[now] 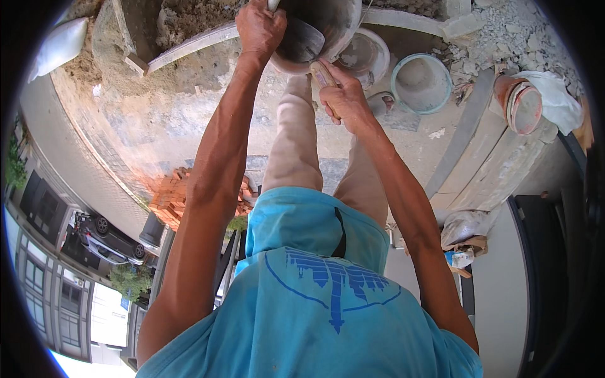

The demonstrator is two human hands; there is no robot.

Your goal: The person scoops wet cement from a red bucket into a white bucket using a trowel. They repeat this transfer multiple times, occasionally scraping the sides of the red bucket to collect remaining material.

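Observation:
My left hand (261, 27) is closed around a pale edge, seemingly the rim, at the left of a mortar-stained bucket (341, 28). The bucket's mouth faces me, and its far side is cut off by the picture's top. In my right hand (349, 97) is a trowel's wooden handle (323, 78). Its grey metal blade (301, 41) lies inside the bucket, near the lower left of the mouth. How much mortar the bucket holds is hard to tell in the shadow. A second, whitish bucket (382, 49) stands just behind my right hand.
A teal-rimmed bucket (422, 84) stands right of my sandalled foot (379, 104). Stacked reddish buckets (525, 107) lie beside a white plastic sack (560, 101) on boards (477, 160). Ahead are rubble (513, 40) and a board-edged sand bed (198, 23). Red bricks (169, 201) lie behind.

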